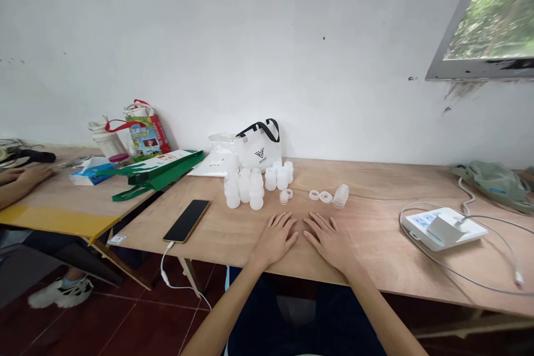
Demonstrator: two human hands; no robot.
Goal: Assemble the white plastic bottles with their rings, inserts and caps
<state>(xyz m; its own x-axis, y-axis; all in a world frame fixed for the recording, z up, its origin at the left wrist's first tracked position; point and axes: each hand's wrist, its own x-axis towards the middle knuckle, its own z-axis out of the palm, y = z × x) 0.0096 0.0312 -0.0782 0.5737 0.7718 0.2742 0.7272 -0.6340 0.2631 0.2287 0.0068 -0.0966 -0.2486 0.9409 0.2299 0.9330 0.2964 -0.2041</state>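
Rings are set left of the cap. Nearer than it, left hand and right hand are outspread, empty.

Left hand, right hand palms down on wooden table, lower centre; frosted bottles centre; clear domed piece right of centre.
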